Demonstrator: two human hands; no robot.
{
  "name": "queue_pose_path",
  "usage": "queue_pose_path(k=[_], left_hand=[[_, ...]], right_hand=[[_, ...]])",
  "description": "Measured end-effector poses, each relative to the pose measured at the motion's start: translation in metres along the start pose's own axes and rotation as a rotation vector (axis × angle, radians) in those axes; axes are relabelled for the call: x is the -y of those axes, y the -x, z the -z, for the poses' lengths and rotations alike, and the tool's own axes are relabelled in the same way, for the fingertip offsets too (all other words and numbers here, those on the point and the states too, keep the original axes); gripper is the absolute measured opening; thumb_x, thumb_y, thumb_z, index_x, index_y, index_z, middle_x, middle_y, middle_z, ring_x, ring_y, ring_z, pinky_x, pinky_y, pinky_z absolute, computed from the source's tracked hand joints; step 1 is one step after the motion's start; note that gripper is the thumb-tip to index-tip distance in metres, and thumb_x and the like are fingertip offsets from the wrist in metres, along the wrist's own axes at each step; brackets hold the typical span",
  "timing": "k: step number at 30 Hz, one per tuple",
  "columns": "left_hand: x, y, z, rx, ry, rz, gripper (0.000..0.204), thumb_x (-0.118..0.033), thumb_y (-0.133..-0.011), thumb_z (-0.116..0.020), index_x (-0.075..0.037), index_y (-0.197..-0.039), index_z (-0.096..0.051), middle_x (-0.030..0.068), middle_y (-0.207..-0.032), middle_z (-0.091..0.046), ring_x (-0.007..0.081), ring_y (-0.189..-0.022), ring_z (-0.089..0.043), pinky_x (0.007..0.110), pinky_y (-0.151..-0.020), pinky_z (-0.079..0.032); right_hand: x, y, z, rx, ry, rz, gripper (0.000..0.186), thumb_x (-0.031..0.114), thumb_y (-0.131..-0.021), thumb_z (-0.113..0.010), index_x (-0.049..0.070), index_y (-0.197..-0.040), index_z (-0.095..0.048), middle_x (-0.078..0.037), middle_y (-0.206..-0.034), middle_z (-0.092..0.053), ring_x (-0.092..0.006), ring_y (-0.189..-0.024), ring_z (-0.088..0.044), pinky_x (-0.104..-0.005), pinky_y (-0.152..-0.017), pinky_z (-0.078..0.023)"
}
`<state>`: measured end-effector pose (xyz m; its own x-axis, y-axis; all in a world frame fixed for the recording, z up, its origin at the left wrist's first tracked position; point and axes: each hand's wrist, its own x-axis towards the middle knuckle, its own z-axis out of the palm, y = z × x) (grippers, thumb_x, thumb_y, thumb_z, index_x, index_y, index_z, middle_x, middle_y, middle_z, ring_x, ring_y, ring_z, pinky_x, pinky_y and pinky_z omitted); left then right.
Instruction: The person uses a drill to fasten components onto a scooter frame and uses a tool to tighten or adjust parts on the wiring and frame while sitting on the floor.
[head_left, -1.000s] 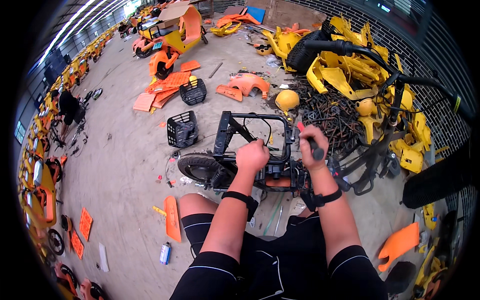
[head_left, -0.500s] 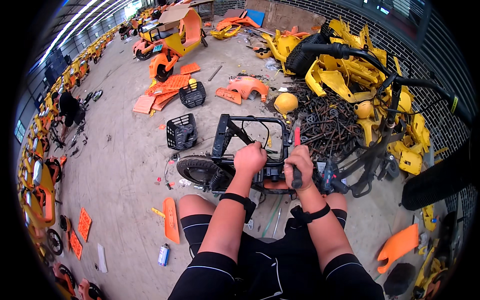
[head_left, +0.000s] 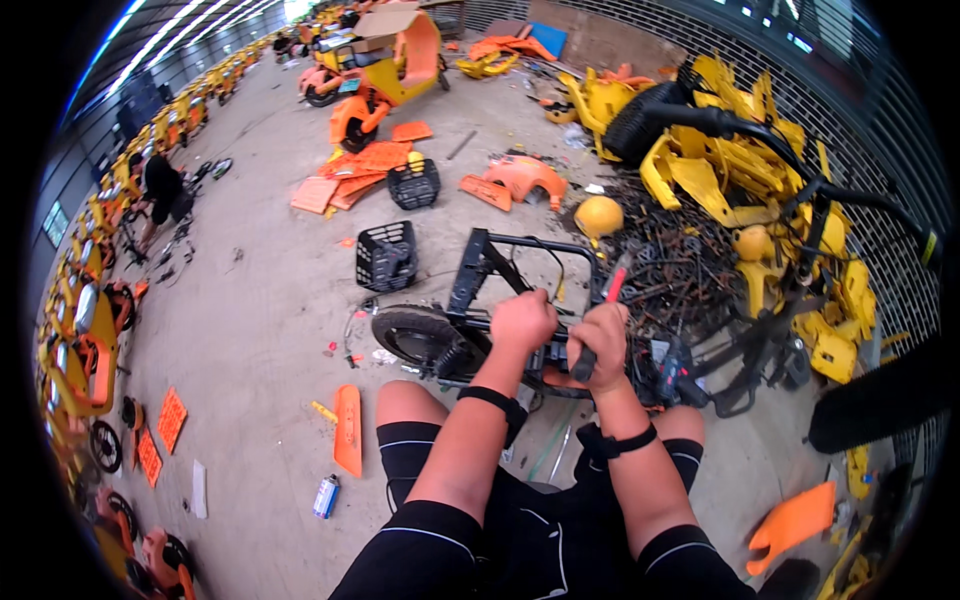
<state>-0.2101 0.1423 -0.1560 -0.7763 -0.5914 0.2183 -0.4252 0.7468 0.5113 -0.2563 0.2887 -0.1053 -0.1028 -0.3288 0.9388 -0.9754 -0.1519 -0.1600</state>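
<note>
I sit over the black metal frame (head_left: 470, 275) of a partly stripped scooter, its wheel (head_left: 410, 338) lying to the left of my hands. My left hand (head_left: 524, 322) is closed in a fist above the middle of the frame. Whatever it grips is hidden by the fingers. Close beside it, my right hand (head_left: 600, 342) is wrapped round a tool with a red shaft and a black grip (head_left: 585, 364). The red shaft (head_left: 617, 284) points away from me, tilted to the right; its far end is too unclear to name.
A cordless power tool (head_left: 675, 370) lies right of the frame. Beyond are a heap of dark metal parts (head_left: 680, 245), yellow body panels (head_left: 720, 180) and a yellow helmet-like dome (head_left: 599, 216). Black baskets (head_left: 387, 255), orange panels (head_left: 346, 430) and a spray can (head_left: 326, 496) lie leftward.
The whole view has shifted, so the scene sits further right. In my right hand the tool has gone from nearly upright to leaning right. My left hand stays closed over the frame.
</note>
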Motion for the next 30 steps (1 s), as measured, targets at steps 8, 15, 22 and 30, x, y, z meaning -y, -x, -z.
queue_pose_path(k=[8, 15, 22, 30], left_hand=[[0.004, 0.003, -0.001, 0.014, 0.033, 0.006, 0.024, -0.029, -0.088, -0.054, -0.010, -0.092, -0.069, 0.0171, -0.092, -0.074, 0.0391, -0.085, -0.071, 0.053, -0.078, -0.057], [0.005, 0.004, 0.001, 0.041, 0.029, 0.017, 0.025, -0.028, -0.089, -0.053, -0.008, -0.092, -0.068, 0.0162, -0.091, -0.073, 0.0382, -0.086, -0.071, 0.053, -0.078, -0.056], [0.004, 0.006, 0.001, 0.033, 0.050, 0.016, 0.025, -0.028, -0.089, -0.053, -0.008, -0.093, -0.068, 0.0155, -0.092, -0.073, 0.0381, -0.088, -0.070, 0.053, -0.079, -0.055], [0.002, 0.006, 0.005, 0.044, 0.050, 0.014, 0.026, -0.029, -0.090, -0.053, -0.008, -0.093, -0.068, 0.0160, -0.093, -0.073, 0.0386, -0.089, -0.070, 0.053, -0.079, -0.055]], right_hand=[[0.013, 0.010, 0.003, 0.129, -0.025, 0.016, 0.015, 0.013, -0.068, -0.072, 0.007, -0.081, -0.064, -0.008, -0.080, -0.055, -0.0311, -0.074, -0.056, -0.0449, -0.075, -0.042], [0.015, 0.004, 0.009, 0.186, -0.035, -0.009, 0.015, 0.010, -0.069, -0.068, 0.006, -0.083, -0.062, -0.010, -0.078, -0.056, -0.0315, -0.071, -0.056, -0.0445, -0.076, -0.043], [0.012, -0.027, 0.016, 0.090, -0.070, -0.099, 0.014, -0.002, -0.069, -0.062, 0.004, -0.081, -0.061, -0.011, -0.073, -0.057, -0.0337, -0.069, -0.057, -0.0421, -0.071, -0.045], [-0.006, -0.041, 0.025, 0.099, -0.148, -0.168, 0.013, -0.003, -0.071, -0.057, 0.002, -0.083, -0.061, -0.014, -0.072, -0.057, -0.0355, -0.065, -0.056, -0.0405, -0.064, -0.047]])
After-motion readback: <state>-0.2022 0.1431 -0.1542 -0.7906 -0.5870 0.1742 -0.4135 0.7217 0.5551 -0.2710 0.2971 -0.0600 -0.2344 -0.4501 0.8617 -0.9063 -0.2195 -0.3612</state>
